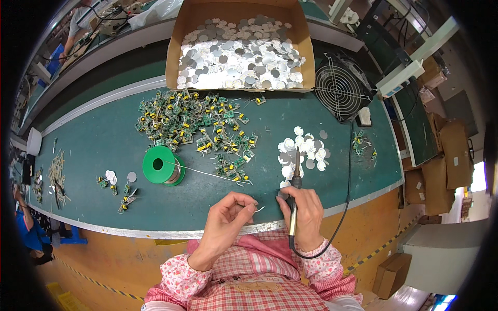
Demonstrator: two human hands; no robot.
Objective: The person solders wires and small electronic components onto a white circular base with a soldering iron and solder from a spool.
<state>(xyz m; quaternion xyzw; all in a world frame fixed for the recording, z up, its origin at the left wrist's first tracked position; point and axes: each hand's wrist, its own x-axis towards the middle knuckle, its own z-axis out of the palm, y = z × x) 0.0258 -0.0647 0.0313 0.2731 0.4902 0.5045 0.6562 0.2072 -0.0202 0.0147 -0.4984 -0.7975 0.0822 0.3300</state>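
My left hand (226, 222) is closed in a pinch near the table's front edge. A short white wire (260, 209) sticks out past its fingertips; whatever it joins is hidden by the fingers. In my right hand (307, 213) is a soldering iron (296, 180), its tip pointing away from me over scattered round white and grey discs (312, 149). One grey disc (282, 195) shows at the right thumb; whether it is held I cannot tell. Beyond the left hand, a green spool of solder (154, 165) lies on its side, a loose strand of solder (210, 174) trailing right.
Small circuit boards with yellow parts (174, 119) are heaped mid-table. Behind them stands a cardboard box (175, 59) of discs. A black fan (340, 85) sits at back right; the iron's cord (348, 181) loops at right. Thin sticks (58, 176) lie far left, near another person (30, 228).
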